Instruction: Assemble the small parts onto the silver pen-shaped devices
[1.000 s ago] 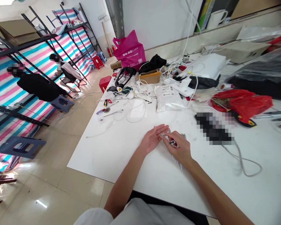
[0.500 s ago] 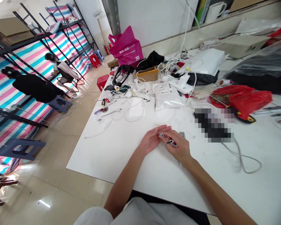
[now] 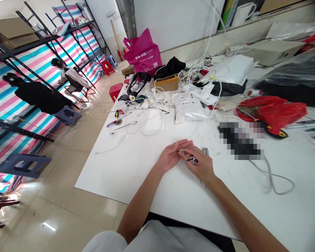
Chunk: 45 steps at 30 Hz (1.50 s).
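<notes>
My left hand (image 3: 170, 158) is cupped above the white table, its fingers stretched out together and meeting the fingertips of my right hand. My right hand (image 3: 201, 163) is closed round a small grey cylindrical piece (image 3: 181, 151), whose round end points toward my left palm. A dark, thin part with a silvery end (image 3: 193, 160) also shows between the right fingers; whether it belongs to the same piece I cannot tell. Grey rod-like things (image 3: 205, 151) lie on the table beyond and under my right hand, mostly hidden by it.
Screwdrivers (image 3: 111, 124) and cables lie at the table's far left. Behind are a white plastic parcel (image 3: 189, 106), a magenta bag (image 3: 143, 54) and a power strip (image 3: 203, 92). A blurred dark object (image 3: 238, 141) with a cable and a red bag (image 3: 280, 108) are at right.
The view has shifted very slightly. Both hands keep nearly the same pose, with the small grey piece still in the right fingers.
</notes>
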Tool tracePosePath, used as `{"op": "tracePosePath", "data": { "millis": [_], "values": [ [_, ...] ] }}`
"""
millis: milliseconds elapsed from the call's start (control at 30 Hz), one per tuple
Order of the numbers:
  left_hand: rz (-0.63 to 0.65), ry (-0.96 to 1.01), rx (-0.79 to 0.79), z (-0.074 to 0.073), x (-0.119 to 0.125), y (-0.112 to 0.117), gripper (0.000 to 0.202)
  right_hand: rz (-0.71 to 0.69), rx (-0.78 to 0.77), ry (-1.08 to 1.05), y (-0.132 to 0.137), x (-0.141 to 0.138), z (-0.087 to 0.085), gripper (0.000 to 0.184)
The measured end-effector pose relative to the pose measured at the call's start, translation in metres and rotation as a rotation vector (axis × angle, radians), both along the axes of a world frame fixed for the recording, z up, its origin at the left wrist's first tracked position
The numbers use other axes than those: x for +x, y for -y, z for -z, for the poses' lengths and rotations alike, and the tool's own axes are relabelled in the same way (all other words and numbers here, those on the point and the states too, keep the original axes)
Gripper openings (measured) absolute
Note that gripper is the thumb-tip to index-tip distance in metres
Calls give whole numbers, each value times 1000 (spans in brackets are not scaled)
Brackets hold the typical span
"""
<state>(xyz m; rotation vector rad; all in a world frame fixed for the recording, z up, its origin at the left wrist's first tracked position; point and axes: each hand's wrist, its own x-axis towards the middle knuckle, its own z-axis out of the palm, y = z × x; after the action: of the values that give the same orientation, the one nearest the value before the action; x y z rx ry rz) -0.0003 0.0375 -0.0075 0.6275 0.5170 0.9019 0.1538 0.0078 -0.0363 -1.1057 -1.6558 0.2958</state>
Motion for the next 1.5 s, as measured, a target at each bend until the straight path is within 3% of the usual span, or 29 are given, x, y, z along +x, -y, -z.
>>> {"op": "tracePosePath", "data": {
  "millis": [733, 1167, 1300, 1500],
  "values": [
    [-37, -30, -14, -1, -2, -1, 42, -24, -83, 15, 1, -1, -3, 9],
    [5, -145, 114, 9, -3, 0, 31, -18, -127, 53, 1, 2, 0, 11],
    [-40, -145, 68, 7, -1, -3, 31, -39, -146, 54, 1, 4, -2, 22],
    [-113, -85, -1, 9, 0, -7, 28, -71, -226, 40, 1, 7, -8, 14]
  ]
}}
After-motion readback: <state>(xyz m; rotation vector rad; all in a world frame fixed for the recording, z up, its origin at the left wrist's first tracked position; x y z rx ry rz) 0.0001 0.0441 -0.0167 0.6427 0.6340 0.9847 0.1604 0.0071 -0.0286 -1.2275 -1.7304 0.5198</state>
